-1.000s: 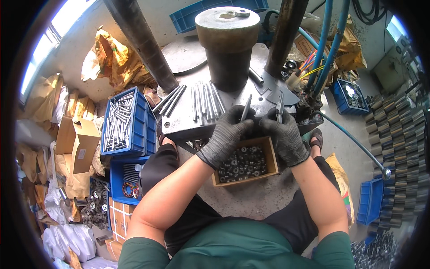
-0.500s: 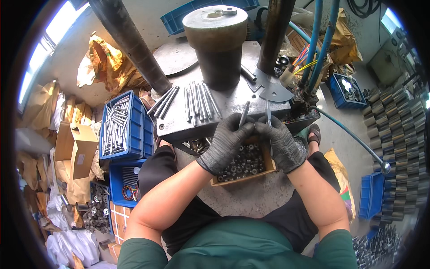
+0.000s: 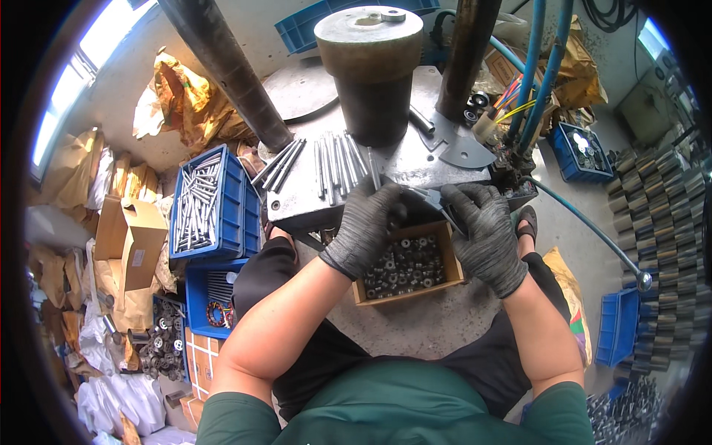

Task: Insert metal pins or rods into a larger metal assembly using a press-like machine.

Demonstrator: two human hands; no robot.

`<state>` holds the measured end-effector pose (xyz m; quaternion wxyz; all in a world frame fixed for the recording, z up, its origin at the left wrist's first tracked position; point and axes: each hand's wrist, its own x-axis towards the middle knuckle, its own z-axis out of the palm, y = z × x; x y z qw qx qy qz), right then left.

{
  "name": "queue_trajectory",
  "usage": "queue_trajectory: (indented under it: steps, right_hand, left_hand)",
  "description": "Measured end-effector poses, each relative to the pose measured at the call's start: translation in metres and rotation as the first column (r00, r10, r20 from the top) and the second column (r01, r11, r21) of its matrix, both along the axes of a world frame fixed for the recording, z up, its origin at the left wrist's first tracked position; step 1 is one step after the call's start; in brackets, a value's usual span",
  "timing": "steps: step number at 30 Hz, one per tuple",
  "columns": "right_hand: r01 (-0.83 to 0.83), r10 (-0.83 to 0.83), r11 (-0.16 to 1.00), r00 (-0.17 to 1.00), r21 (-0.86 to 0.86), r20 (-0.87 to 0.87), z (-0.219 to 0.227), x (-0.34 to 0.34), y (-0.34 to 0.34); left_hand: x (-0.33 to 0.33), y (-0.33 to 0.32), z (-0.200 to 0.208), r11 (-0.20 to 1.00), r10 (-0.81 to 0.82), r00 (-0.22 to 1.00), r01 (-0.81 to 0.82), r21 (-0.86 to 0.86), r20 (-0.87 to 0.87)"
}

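Observation:
In my gloved left hand (image 3: 365, 222) a slim metal shaft (image 3: 374, 167) is pinched upright, its top standing clear of the fingers. My gloved right hand (image 3: 486, 230) grips a silver caliper (image 3: 436, 202), its jaw end slanting up toward the left hand. The caliper and the shaft look apart. Just beyond my left hand, several metal shafts (image 3: 334, 167) lie side by side on the steel press table (image 3: 297, 211). A smaller bunch of shafts (image 3: 280, 167) rests left of them. Below the hands sits a cardboard box (image 3: 408, 297) of small dark metal parts.
A thick metal cylinder (image 3: 374, 81) rises from the table between two dark columns (image 3: 226, 74) (image 3: 463, 67). A blue crate (image 3: 215, 200) full of shafts stands left. A flat steel plate (image 3: 467, 153) lies on the table's right. Blue hoses (image 3: 535, 67) hang at right; stacked metal tubes (image 3: 653, 222) stand beyond.
My hands have moved apart. The caliper has come away from the shaft and tilted, with the right hand shifting right. The left hand has carried the shaft slightly left and up.

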<state>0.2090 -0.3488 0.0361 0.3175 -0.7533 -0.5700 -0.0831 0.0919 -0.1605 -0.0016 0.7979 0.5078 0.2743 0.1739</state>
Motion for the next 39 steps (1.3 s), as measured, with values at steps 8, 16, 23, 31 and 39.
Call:
queue_trajectory:
  steps: [8,16,23,31,39]
  right_hand:
    - [-0.003,0.002,1.000,1.000,0.022,0.020,-0.006,0.002,0.002]
    - [0.015,-0.015,1.000,0.996,0.002,0.088,-0.005,0.003,0.002]
    - [0.002,-0.004,1.000,0.996,0.019,0.088,-0.006,0.004,0.002]
    - [0.066,-0.073,0.997,0.849,-0.032,-0.523,-0.002,0.013,-0.008]
    - [0.049,-0.142,0.984,0.791,-0.169,-0.595,0.011,0.027,-0.022]
  left_hand:
    - [-0.002,0.002,-0.001,1.000,0.000,1.000,0.000,-0.020,0.014]
    - [-0.001,0.001,-0.006,0.999,-0.021,0.998,0.023,-0.029,0.058]
    - [-0.002,0.000,0.000,1.000,-0.021,1.000,0.022,-0.012,0.021]
    - [-0.006,0.000,0.009,0.960,-0.087,0.995,0.069,0.273,0.056]
    - [-0.011,0.007,0.002,0.849,-0.202,0.979,0.176,0.498,-0.003]
